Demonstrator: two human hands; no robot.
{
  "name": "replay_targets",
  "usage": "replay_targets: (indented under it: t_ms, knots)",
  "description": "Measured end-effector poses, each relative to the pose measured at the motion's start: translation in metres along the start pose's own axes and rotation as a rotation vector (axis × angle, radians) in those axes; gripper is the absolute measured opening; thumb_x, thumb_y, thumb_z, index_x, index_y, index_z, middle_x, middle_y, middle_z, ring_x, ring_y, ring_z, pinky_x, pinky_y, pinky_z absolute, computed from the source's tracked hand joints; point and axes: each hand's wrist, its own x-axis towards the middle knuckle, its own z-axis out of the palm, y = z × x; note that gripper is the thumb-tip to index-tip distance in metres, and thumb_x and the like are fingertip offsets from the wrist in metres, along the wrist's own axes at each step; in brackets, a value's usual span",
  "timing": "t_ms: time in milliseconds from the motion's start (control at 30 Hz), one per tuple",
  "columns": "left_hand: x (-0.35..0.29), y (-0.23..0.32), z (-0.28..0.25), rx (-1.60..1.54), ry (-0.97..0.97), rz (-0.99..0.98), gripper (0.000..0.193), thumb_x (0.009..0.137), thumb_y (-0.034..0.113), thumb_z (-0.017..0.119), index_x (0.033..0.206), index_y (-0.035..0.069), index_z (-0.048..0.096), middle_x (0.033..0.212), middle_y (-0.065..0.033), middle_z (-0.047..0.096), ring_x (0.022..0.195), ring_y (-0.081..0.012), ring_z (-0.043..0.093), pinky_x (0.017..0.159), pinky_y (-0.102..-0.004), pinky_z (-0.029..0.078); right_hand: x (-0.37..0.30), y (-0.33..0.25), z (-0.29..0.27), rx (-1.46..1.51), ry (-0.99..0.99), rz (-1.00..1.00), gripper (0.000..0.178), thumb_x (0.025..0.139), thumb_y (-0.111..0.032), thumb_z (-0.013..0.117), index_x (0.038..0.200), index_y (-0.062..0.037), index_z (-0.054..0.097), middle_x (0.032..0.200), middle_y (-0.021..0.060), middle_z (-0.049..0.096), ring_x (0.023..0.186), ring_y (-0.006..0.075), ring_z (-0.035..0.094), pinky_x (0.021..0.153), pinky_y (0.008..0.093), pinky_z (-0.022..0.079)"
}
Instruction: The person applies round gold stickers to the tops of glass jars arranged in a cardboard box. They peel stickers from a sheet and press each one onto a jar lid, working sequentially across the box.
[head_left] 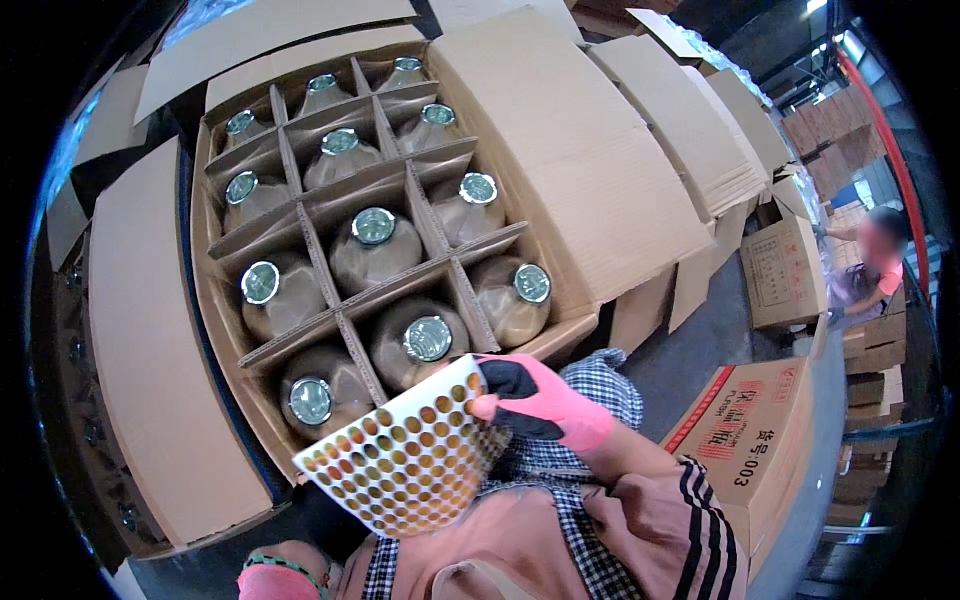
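My right hand (545,400), in a pink and black glove, grips the top right edge of a white sheet of round gold-brown stickers (405,455). The sheet tilts over the near edge of an open cardboard box (545,345). Inside the box, cardboard dividers (400,275) part several rounded glass bottles (375,255) with shiny greenish mouths facing up. The sheet's upper edge lies in front of the nearest bottles. At the bottom left, only a pink glove cuff and beaded bracelet of my left hand (272,580) show; its fingers are hidden.
The box's wide flap (570,150) folds out to the right. Another open carton (165,350) stands close on the left. A closed printed carton (750,430) sits at the right. Farther right, another person (870,265) stands beside a carton (785,270) and stacked boxes.
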Motion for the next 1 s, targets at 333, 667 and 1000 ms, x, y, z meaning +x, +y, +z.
replay_targets:
  t_ms: [333,667,1000]
  knots:
    - [-0.003,-0.024,0.056,0.218,0.201,-0.411,0.017,0.087,0.03,0.048,0.101,0.026,0.055,0.079,-0.0023,0.051,0.064,-0.0168,0.05,0.054,-0.0305,0.038,0.005,0.019,-0.052,0.262,-0.296,0.037,0.041,0.08,-0.012,0.064,0.116,0.0017,0.05,0.106,0.0032,0.059,0.097,0.0082,0.052,0.087,0.0246,0.041]
    - [0.039,-0.014,0.078,0.336,0.29,-0.504,0.015,0.086,0.029,0.05,0.098,0.024,0.057,0.082,-0.0024,0.053,0.066,-0.018,0.052,0.056,-0.0322,0.04,0.026,0.022,-0.082,0.414,-0.473,-0.071,0.029,0.083,-0.023,0.06,0.1,-0.0001,0.055,0.089,0.0002,0.059,0.081,0.006,0.051,0.07,0.0225,0.043]
    - [0.038,-0.007,0.086,0.375,0.336,-0.497,0.014,0.084,0.029,0.052,0.095,0.022,0.059,0.085,-0.0026,0.055,0.069,-0.0192,0.054,0.058,-0.0338,0.042,0.029,0.028,-0.086,0.426,-0.555,-0.046,0.03,0.084,-0.016,0.058,0.108,0.0019,0.054,0.1,0.0021,0.06,0.09,0.007,0.053,0.08,0.0229,0.043]
